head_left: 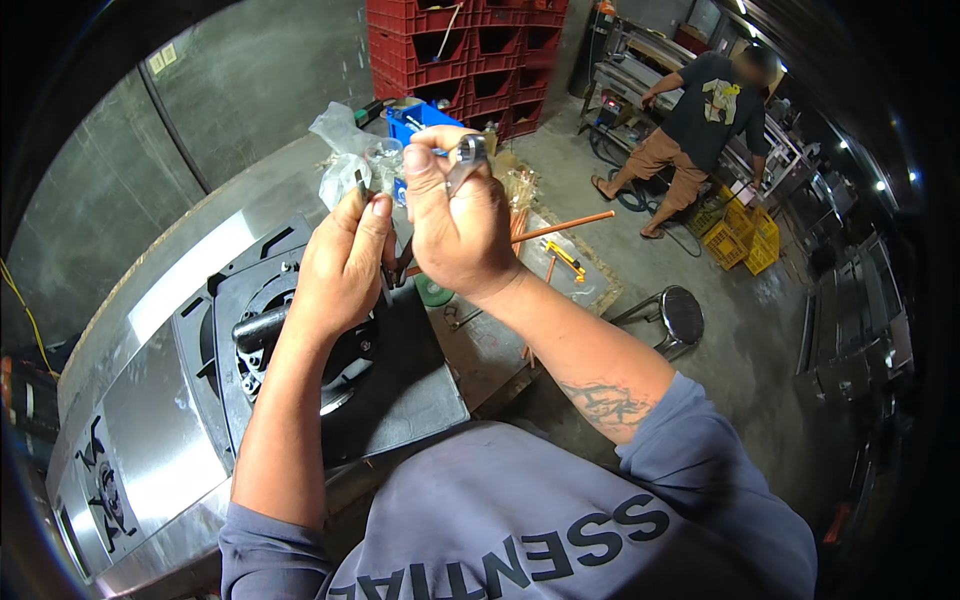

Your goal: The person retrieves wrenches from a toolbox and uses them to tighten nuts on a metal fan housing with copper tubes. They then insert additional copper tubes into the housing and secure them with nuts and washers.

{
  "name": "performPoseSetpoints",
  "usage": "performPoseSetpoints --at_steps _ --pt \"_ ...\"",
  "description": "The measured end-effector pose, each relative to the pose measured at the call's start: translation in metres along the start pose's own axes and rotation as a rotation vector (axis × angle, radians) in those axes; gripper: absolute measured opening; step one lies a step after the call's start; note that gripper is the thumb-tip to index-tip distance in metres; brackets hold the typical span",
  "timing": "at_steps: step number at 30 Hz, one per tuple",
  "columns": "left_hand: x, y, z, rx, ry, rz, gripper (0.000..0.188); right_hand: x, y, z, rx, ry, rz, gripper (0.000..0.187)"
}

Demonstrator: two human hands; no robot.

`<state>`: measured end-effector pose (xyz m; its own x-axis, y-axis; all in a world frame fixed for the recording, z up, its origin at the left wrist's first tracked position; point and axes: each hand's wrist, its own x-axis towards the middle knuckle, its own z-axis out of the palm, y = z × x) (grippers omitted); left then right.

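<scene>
Raised above the bench, my right hand (462, 225) is closed around a ring-ended wrench (470, 152), whose shiny ring head sticks up past the fingers. My left hand (345, 255) pinches a slim metal tool (361, 184); its tip shows above the thumb, but most of it is hidden, so its kind is unclear. Both hands are close together over a black metal assembly (420, 385) on the bench. That assembly has a flat square plate, a round opening and a thick black cylinder (262, 328), partly covered by my left forearm.
Plastic bags (345, 165) and a blue bin (420, 118) sit at the bench's far end. Copper-coloured rods (565, 227) and a yellow cutter (566, 260) lie to the right. A round stool (682, 315), stacked red crates (460, 60), yellow crates (740, 238) and another person (705, 115) stand beyond.
</scene>
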<state>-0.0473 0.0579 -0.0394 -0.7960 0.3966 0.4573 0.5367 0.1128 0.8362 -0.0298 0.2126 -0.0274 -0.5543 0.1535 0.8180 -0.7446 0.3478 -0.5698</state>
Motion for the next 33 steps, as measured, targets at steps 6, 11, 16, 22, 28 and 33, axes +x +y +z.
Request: performPoseSetpoints --at_steps 6,11,16,22,28,33 --pt "0.0 -0.01 0.006 0.361 0.136 0.107 0.028 0.007 0.021 0.014 -0.351 -0.053 -0.139 0.026" --pt "0.001 -0.007 0.019 0.212 0.162 -0.013 0.029 0.038 0.033 0.022 -0.203 -0.108 0.318 0.024" --pt "-0.002 -0.013 0.02 0.159 0.191 -0.005 0.032 0.051 0.059 0.035 -0.263 -0.239 0.575 0.021" --pt "-0.003 -0.01 0.021 0.212 0.187 -0.007 0.03 0.051 0.145 0.083 -0.867 -0.871 0.13 0.025" --pt "0.002 -0.005 0.022 0.12 0.168 -0.041 0.025 0.064 0.157 0.078 -0.792 -0.876 0.201 0.02" --pt "0.004 -0.01 0.009 0.298 0.133 0.032 0.03 0.068 0.086 0.0 0.093 -0.005 0.263 0.025"
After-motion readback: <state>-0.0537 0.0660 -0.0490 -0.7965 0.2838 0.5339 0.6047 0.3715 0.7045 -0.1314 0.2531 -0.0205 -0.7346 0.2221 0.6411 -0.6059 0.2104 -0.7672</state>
